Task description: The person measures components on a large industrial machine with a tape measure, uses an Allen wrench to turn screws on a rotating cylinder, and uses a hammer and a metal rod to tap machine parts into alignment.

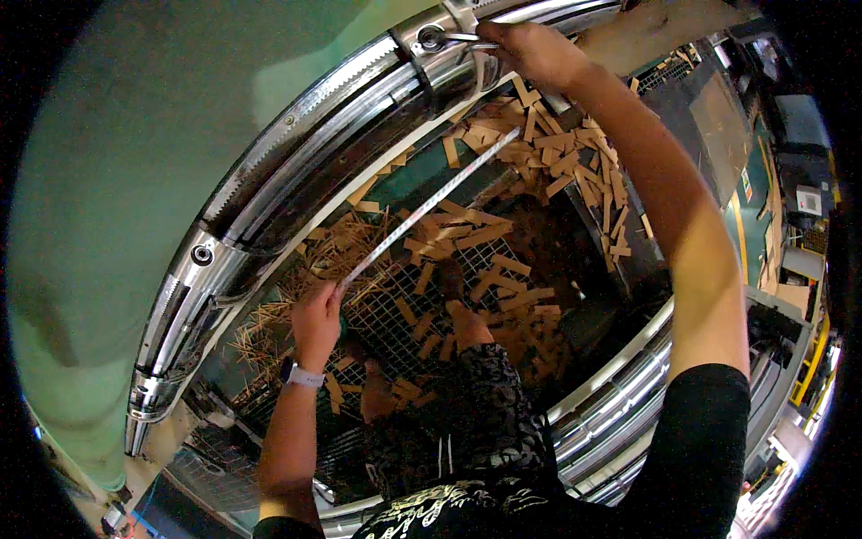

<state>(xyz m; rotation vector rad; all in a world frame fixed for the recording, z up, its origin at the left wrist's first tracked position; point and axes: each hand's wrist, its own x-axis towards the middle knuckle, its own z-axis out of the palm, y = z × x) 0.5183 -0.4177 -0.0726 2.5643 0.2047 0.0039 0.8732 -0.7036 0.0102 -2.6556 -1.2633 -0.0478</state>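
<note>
My left hand (318,316), with a pale watch on its wrist, is closed round the lower end of a long, thin whitish strip (429,208). Fine marks run along the strip, which slants up and to the right over the cardboard scraps. At the top, my right hand (539,56) is closed on a slim metal wrench (463,38). The wrench's far end meets a round bolt fitting (431,38) on a collar of the long steel shaft (337,112). Toothed blades are fixed along this shaft. My right palm hides part of the wrench.
Loose cardboard strips (575,166) lie scattered over dark ledges and a metal grating (377,310) by my feet. Bright steel rollers (620,368) run behind me at lower right. A large green surface (153,135) fills the left side.
</note>
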